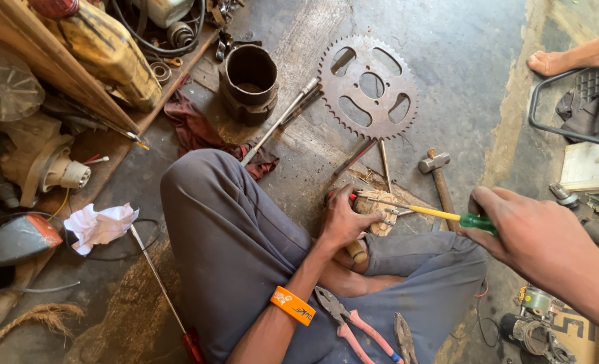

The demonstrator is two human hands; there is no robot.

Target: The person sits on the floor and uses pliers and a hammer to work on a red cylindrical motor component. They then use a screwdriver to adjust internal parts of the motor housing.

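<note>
Down at the left of the floor (448,61) I see a crumpled white paper (101,226) and a long red-handled screwdriver (165,296), well apart from the work. Nearer the middle, my left hand (343,219) closes its grip over a small dirty metal part (379,209), pinning it to the ground just beside my foot, with the big sprocket (368,87) farther off and pink-handled pliers (350,323) resting on my lap. To the right, my right hand (535,236) holds the green handle of a yellow-shafted screwdriver (427,211), grip tight around it; the shaft runs leftward and its tip touches the part, right by my left fingers. I judge the main risk is the tip skidding off the greasy part and jabbing those fingers or the foot, since the part is held only by hand. A hammer (437,175) lies just beyond.
</note>
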